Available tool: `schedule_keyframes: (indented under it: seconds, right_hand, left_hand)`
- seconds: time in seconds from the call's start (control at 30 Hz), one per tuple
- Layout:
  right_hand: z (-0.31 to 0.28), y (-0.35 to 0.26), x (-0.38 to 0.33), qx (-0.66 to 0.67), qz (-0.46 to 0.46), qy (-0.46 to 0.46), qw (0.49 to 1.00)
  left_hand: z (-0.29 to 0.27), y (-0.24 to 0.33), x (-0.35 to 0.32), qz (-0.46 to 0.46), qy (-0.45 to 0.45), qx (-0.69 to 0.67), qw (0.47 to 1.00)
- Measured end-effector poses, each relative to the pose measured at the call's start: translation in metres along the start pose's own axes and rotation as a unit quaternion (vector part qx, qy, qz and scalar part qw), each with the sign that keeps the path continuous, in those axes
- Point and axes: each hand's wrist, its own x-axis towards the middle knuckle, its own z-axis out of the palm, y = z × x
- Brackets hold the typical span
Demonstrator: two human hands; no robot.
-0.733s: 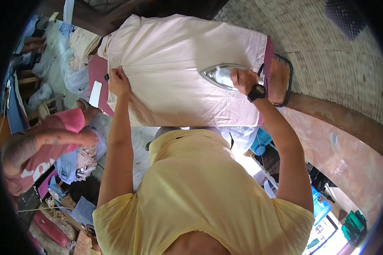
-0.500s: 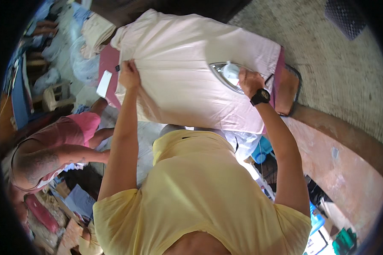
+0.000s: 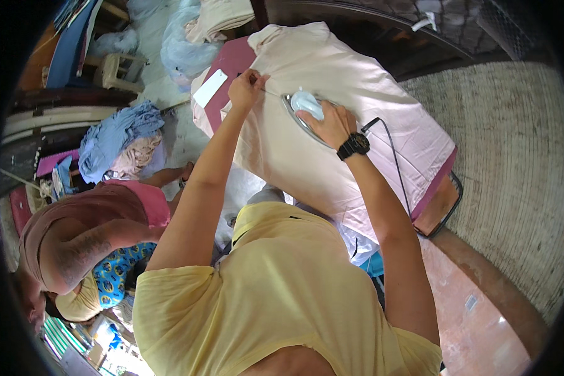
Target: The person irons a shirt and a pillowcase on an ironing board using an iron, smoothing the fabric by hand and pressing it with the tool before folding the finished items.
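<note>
A pale pink garment point(image 3: 363, 81) lies spread over an ironing board with a maroon cover point(image 3: 237, 56). My right hand point(image 3: 333, 127) is wrapped round the handle of a clothes iron point(image 3: 307, 105), whose soleplate rests on the cloth. The iron's black cord point(image 3: 391, 144) runs back over the garment toward the board's right end. At the garment's left edge, my left hand point(image 3: 245, 92) is closed in a pinch on the cloth, beside a small dark tag. A flat white rectangular object point(image 3: 210, 89) lies on the board's left end, close to my left hand.
At the left a person in a maroon top point(image 3: 84, 235) bends over, near the board. Behind them sits a heap of blue and beige clothes point(image 3: 122, 141). A plastic bag point(image 3: 191, 47) and folded cloth point(image 3: 222, 15) lie beyond the board's left end. A low curved wall point(image 3: 482, 301) runs at the right.
The iron has slid left across the garment, closer to my left hand. My left hand stays at the cloth's left edge. My view has turned, and the other person has bent lower.
</note>
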Motion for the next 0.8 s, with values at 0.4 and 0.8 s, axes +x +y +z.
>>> schedule_keyframes:
  seconds: [0.4, 0.8]
  right_hand:
    - [0.016, -0.041, 0.048, -0.010, 0.012, -0.017, 1.000]
    - [0.009, -0.057, 0.075, 0.001, 0.037, -0.091, 0.995]
  left_hand:
    - [-0.006, -0.046, 0.000, -0.025, -0.043, -0.143, 0.989]
    - [-0.009, -0.048, -0.023, -0.050, -0.052, -0.194, 0.978]
